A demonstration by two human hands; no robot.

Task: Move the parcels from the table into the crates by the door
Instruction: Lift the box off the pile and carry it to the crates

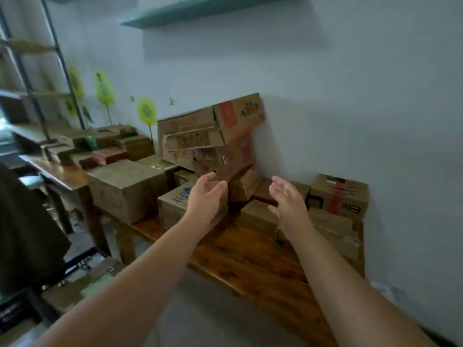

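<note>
— Two arms (140, 271) reach up from the bottom of the frame. What does the left hand (206, 194) hold?
— Nothing; fingers loosely spread, close before the parcels (213, 139) stacked at centre. The right hand (288, 199) is also spread, empty, above the wooden table (250, 259).

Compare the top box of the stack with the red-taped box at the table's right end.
Pose: the top box lies tilted on a leaning stack; the red-taped box sits level, lower down. Markings: the top box has an orange-red printed panel; the red-taped box has a red tape strip and black labels. Both are brown cardboard.
</note>
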